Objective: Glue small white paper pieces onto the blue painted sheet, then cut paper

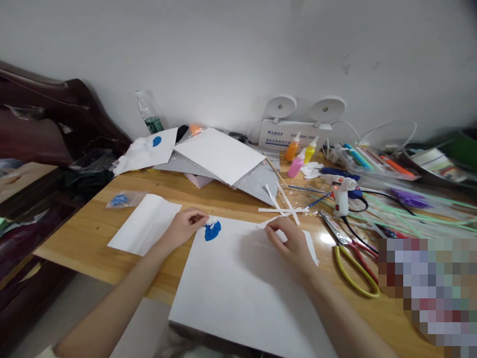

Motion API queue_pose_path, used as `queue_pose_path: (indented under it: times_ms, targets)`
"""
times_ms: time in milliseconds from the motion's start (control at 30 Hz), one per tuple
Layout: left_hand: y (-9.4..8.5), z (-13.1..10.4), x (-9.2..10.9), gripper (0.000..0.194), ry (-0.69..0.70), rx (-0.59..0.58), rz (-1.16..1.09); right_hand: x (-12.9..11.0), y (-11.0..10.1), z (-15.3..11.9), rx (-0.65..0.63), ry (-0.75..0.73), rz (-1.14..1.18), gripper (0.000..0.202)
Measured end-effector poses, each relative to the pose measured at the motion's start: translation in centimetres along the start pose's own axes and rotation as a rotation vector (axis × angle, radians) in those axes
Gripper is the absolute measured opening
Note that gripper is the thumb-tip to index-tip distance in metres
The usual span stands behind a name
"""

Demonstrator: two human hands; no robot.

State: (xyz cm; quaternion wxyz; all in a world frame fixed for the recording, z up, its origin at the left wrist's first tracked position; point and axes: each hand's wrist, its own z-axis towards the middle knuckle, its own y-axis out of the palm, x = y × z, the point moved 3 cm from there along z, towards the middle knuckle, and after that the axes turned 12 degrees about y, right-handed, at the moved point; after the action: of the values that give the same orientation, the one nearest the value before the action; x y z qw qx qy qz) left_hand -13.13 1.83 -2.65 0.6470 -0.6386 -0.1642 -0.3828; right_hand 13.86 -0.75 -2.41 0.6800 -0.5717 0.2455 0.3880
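A large white sheet (pixel 238 278) lies at the table's front edge. Near its top left corner sits a blue piece (pixel 212 231) with small white bits (pixel 210 220) along its upper side. My left hand (pixel 188 221) is at that corner, fingers curled together beside the white bits; what its fingertips pinch, if anything, is too small to name. At the sheet's upper right is my right hand (pixel 285 236), its thumb and fingers curled near the end of a thin white strip (pixel 268 222). Whether the fingertips grip the strip is unclear. A smaller folded white paper (pixel 147 223) rests left of my left hand.
Scissors (pixel 341 238), a glue gun (pixel 341 199) and crossed white strips (pixel 283 211) lie at the right. Behind are paint bottles (pixel 296 164), a tray of markers (pixel 376 161), and a white board (pixel 221 154). A bag of blue material (pixel 119 200) sits left.
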Motion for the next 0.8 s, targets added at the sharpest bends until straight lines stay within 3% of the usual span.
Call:
queue_pose_path:
  times_ms: [133, 367, 600, 800]
  targets:
    - [-0.05, -0.19, -0.59, 0.024, -0.064, 0.071, -0.088, 0.05, 0.02, -0.05, -0.002, -0.007, 0.004, 0.012]
    - [0.31, 0.10, -0.71, 0.019, -0.071, 0.107, -0.037, 0.08, -0.01, -0.03, -0.002, -0.001, 0.011, 0.012]
    - [0.60, 0.28, -1.06, 0.017, -0.065, 0.102, -0.040, 0.00, 0.00, -0.02, 0.001, -0.014, 0.015, 0.012]
    - [-0.36, -0.57, -0.51, 0.019, -0.009, 0.066, -0.066, -0.11, -0.11, -0.02, 0.004, 0.001, 0.002, 0.012]
